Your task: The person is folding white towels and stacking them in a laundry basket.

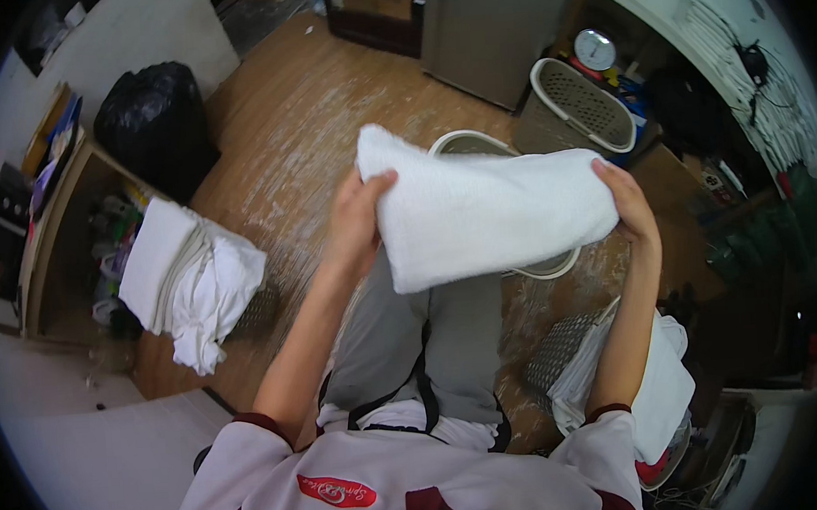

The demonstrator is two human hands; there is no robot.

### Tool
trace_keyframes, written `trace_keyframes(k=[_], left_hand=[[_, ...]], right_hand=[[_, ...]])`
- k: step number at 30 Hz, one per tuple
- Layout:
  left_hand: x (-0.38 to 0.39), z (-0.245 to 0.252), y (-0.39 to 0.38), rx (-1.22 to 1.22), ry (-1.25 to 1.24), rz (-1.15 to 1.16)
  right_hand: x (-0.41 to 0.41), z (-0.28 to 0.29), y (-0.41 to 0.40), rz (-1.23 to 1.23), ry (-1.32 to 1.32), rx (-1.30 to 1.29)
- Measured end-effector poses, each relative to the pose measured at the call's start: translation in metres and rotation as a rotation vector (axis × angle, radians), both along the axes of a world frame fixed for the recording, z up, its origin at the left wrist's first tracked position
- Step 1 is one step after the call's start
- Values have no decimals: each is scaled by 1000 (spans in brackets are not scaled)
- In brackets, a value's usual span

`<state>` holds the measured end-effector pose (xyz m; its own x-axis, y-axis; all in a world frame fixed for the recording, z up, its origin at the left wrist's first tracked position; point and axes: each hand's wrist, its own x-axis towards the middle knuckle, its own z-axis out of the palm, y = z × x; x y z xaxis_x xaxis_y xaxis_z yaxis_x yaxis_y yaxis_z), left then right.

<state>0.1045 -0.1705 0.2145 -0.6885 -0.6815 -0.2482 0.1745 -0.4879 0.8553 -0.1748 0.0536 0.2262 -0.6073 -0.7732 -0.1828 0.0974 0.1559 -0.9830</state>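
A folded white towel (494, 215) is stretched between my two hands, above my lap. My left hand (358, 216) grips its left end, thumb on top. The right end is pinched by my right hand (626, 203), fingers mostly under the cloth. Behind the towel, the rim of a laundry basket (471, 137) shows in part. To the left, a stack of folded white towels (160, 263) lies beside a crumpled white cloth (217, 281). More white cloths (658, 383) lie over a basket at the lower right, partly hidden by my right forearm.
A black plastic bag (151, 123) stands at the upper left by an open shelf (58, 255). At the upper right are a tall plastic laundry basket (575, 115), a dial scale (594, 50) and a table with hangers (740, 59). A grey cabinet (493, 32) stands at the back.
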Motion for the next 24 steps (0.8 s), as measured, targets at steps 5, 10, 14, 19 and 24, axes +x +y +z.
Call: trace_keyframes(k=[5,10,14,19,24], left_hand=[[-8,20,-16,-190,111,-83],[36,-21,2,-288,-78,-131],[102,-152,10,-590,-417,-275],[129,-210,-4,-873,-760,-589],[68,-194,-61,-962,-761,-572]], right_hand=[[48,47,56,-212,97,-120],[119,-15,116,-192,39,100],[189,-132,139,-50,-308,383],[200,-175,160,136,230,675],[177,-155,120,-176,883,427]])
